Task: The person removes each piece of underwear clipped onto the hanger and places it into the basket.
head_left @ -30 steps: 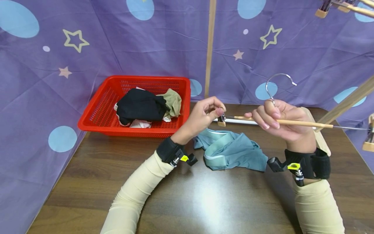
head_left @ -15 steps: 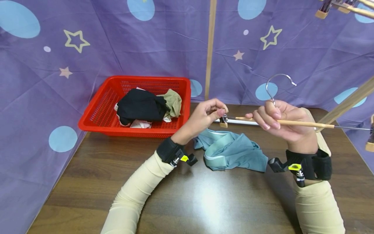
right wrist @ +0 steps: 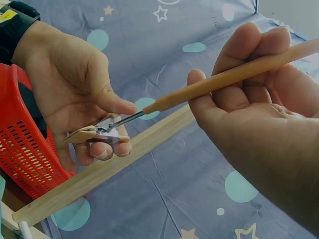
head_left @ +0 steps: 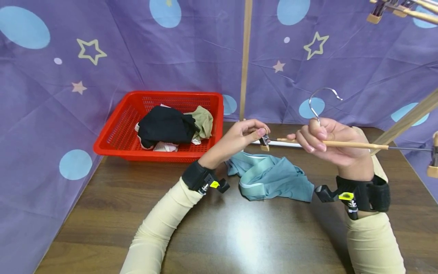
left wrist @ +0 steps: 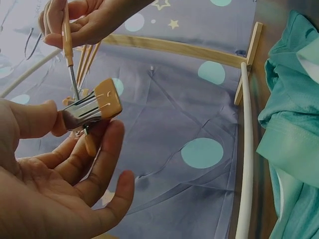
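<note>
My right hand [head_left: 338, 142] grips the wooden bar of a clip hanger [head_left: 359, 144] near its middle, the metal hook [head_left: 312, 104] rising above the fingers. At the bar's left end, my left hand [head_left: 236, 140] pinches a metal clip [left wrist: 89, 109] with wooden tips between thumb and fingers. The left wrist view shows nothing held in that clip. A second clip [head_left: 434, 160] sits at the hanger's right end. Below the hanger, a crumpled teal garment [head_left: 277, 180] with a paler waistband lies on the table, touched by neither hand.
A red plastic basket [head_left: 113, 146] holding black, khaki and whitish clothes stands at the back left. Behind the hands runs a white rod [head_left: 285, 144] joined to a wooden frame [head_left: 407, 118]. More clip hangers [head_left: 403, 8] hang at the top right. A purple curtain [head_left: 191, 57] backs the table.
My left hand has shifted slightly right and down with the clip, which has tilted a little. The right hand keeps its grip on the hanger almost in place.
</note>
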`<state>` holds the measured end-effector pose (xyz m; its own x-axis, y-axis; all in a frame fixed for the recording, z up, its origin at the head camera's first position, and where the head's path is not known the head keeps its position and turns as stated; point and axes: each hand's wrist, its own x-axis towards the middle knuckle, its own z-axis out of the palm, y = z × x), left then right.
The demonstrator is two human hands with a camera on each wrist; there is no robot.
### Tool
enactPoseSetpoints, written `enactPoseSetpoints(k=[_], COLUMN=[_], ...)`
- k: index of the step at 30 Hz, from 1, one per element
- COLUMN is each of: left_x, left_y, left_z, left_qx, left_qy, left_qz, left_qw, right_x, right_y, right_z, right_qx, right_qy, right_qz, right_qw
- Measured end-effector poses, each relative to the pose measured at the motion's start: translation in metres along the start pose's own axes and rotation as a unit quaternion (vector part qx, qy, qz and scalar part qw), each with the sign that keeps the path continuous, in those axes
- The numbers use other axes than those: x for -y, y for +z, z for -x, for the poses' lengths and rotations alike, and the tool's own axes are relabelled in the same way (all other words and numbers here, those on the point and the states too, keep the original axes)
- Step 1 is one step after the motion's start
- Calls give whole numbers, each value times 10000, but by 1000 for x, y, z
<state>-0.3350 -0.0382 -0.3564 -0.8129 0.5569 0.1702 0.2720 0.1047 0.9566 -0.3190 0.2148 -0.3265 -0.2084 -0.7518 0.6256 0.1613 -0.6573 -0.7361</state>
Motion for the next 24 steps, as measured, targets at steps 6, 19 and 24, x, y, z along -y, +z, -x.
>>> enactPoseSetpoints(k=[6, 19, 24], left_x=[-4, -8, -11], left_y=[-3, -2, -2], left_z=[3, 6, 8], left_qx=[151, 79, -150], left_qy=[-98, 124, 283], left_qz=[-192, -280, -141], left_qw=[9997, 9995, 9994], right_x=[3, 5, 9], right_y=[1, 12, 19], right_z=[1, -2, -3], right_qx=[-70, 27, 17], right_qy=[114, 180, 127], right_qz=[4, 169, 403], right_qw=[9999, 9997, 9991])
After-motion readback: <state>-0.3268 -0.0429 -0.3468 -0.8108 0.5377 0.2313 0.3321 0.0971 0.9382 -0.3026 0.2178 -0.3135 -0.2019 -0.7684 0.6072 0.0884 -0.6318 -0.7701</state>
